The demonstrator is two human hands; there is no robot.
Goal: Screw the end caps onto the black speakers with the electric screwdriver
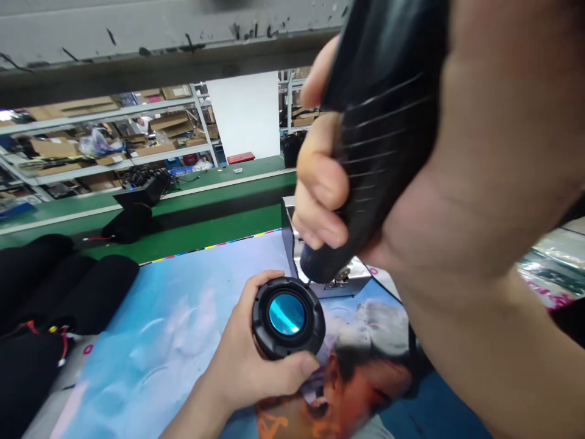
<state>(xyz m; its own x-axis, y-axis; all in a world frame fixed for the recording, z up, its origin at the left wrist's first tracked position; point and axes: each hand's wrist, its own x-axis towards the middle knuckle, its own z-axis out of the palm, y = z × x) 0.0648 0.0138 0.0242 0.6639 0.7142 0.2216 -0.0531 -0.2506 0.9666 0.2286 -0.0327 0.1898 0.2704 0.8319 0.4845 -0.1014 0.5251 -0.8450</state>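
My left hand (256, 360) is closed around a round black speaker (262, 326) with a shiny blue centre, which faces up toward me. My right hand (322, 177) grips a black electric screwdriver (388, 134), held slanting down. Its tip meets the upper right part of the speaker's rim; whether a screw sits there is too small to tell. Just behind the speaker stands a shiny metal box (351, 286) with small parts at its top, partly hidden by the screwdriver and my right hand.
A printed poster sheet (183, 305) covers the bench. Several black cloth-covered cylinders (100, 292) with red and white wire ends lie at the left. Beyond runs a green bench (228, 225), with loaded shelves (114, 113) behind it. A grey beam (159, 36) crosses overhead.
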